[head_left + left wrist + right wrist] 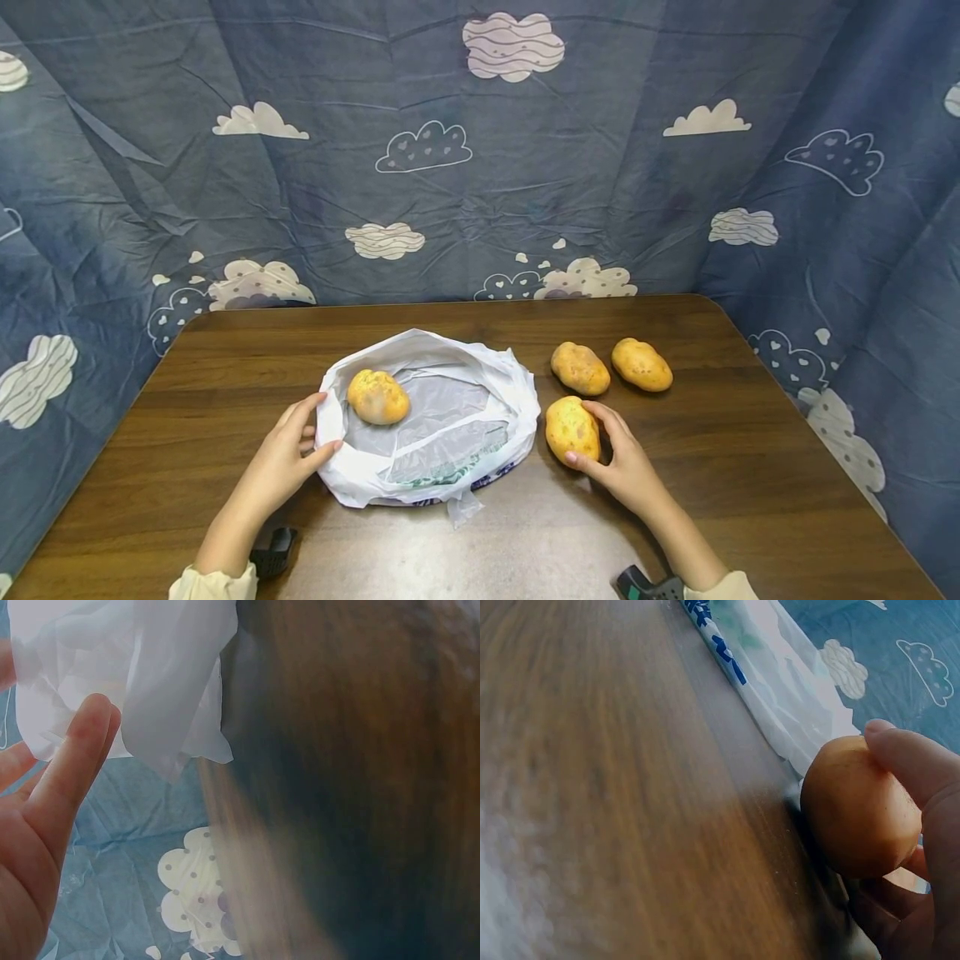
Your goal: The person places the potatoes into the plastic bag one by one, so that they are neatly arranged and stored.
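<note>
Left hand (pixel 285 446) is spreading thumb and fingers against the left side of the white bag (pixel 442 400), presumably steadying its gaping mouth. Right hand (pixel 628 460) is pinching the near potato (pixel 570 429) just beside the bag, thumb opposing fingers, likely for security. An inner potato (pixel 378 397) is lying inside; two loose potatoes (pixel 580 368) are resting on the table (pixel 735 467).
</note>
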{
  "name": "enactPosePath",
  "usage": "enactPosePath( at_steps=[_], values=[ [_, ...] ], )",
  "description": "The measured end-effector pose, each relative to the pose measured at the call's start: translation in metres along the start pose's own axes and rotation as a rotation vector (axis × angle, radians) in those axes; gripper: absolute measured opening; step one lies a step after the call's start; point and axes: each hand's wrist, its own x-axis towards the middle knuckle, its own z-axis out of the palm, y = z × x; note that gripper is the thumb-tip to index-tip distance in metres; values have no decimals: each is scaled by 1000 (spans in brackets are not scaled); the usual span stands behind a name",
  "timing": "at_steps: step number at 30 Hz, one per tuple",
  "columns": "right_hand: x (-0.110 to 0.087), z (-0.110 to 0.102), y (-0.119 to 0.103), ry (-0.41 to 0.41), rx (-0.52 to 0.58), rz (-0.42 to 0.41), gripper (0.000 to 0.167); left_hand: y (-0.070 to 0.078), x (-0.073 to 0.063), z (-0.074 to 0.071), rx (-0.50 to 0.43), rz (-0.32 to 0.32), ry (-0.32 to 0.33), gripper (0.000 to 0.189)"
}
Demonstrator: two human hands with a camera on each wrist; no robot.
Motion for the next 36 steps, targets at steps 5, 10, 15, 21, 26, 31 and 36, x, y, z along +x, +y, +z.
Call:
enactPosePath(
  at_steps=[5,10,15,21,26,31,36],
  values=[
    [1,-6,-25,-15,43,12,71,0,0,0,3,6,5,64],
    [1,-7,-26,0,65,25,69,0,0,0,6,-2,-2,64],
    [1,1,0,17,78,34,71,0,1,0,-2,-1,-3,64],
    [1,3,6,31,92,36,71,-1,1,1,-2,5,0,64],
    [1,4,11,41,100,34,71,-1,0,0,-5,0,-4,64],
    [1,4,10,58,89,31,71,-1,0,1,-3,-12,-13,64],
    [1,5,8,61,93,36,72,-2,0,1,-1,-12,-13,64]
  ],
)
